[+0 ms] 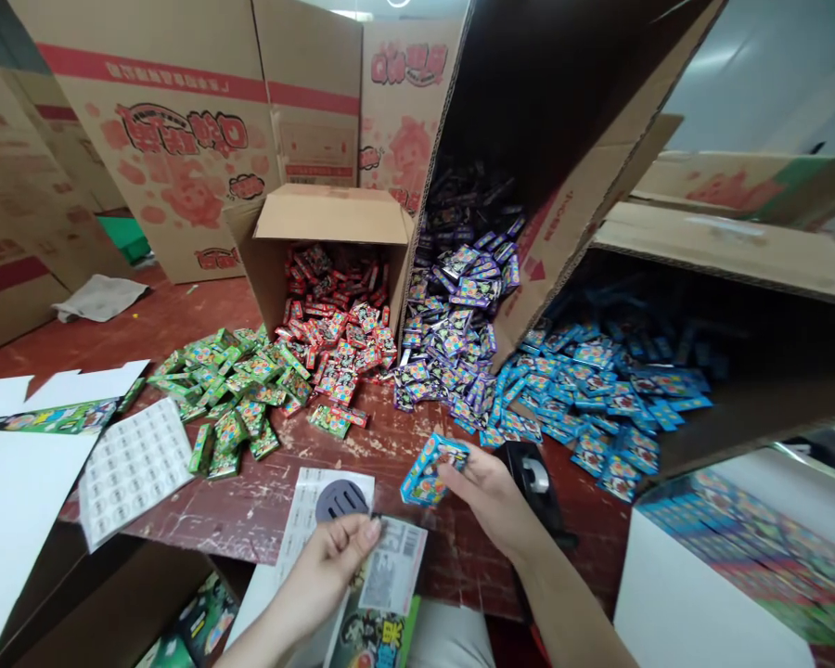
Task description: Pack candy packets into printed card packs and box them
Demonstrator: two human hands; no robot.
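Note:
My right hand (493, 501) is closed around a small blue candy box (428, 475), thumb on its printed face, held above the front of the table. Lower and to the left, my left hand (334, 561) pinches the top edge of a printed display carton (379, 603) with a white label and dark green artwork. The carton's lower end runs out of the frame. Beneath the left hand lies a sticker sheet (299, 520), with a dark round disc (340, 501) on it. Just beyond the right hand stands a black tape dispenser (534, 478).
Across the red table (215, 306) lie piles of small green boxes (233, 371), red boxes (338, 339), purple boxes (456, 343) and blue boxes (598, 390), most spilling from tipped cardboard cartons (330, 213). Another sticker sheet (135, 468) lies left. Flat printed card (730, 575) stands at right.

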